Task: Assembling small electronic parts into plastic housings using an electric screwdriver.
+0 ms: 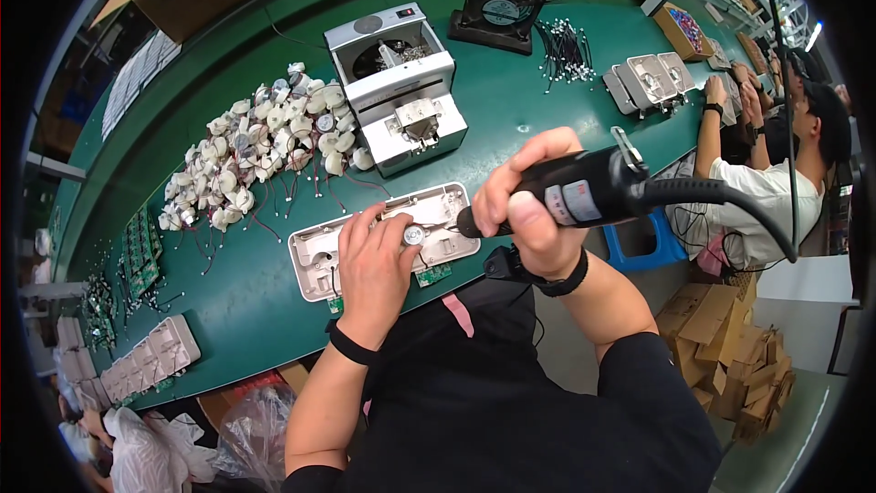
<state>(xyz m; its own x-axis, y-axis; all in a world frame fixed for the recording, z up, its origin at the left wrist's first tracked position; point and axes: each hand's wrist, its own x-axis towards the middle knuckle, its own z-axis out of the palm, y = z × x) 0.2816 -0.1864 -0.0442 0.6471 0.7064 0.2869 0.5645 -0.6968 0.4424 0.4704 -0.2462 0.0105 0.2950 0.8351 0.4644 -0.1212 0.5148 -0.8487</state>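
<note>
My right hand is wrapped round a black corded electric screwdriver, held almost level with its tip toward the right part of a beige plastic housing. Where the tip meets the housing is hard to make out. On the housing lies my left hand, its thumb and forefinger closed on a small round part with a silvery face. Thin wires run inside the shell. Small green circuit boards stick out along its near edge.
Beyond the housing stands a grey-white screw feeder. A heap of white round parts with wires lies left of it. Farther off are a black fan, black cables and more housings. Co-workers sit at right; a blue stool is nearby.
</note>
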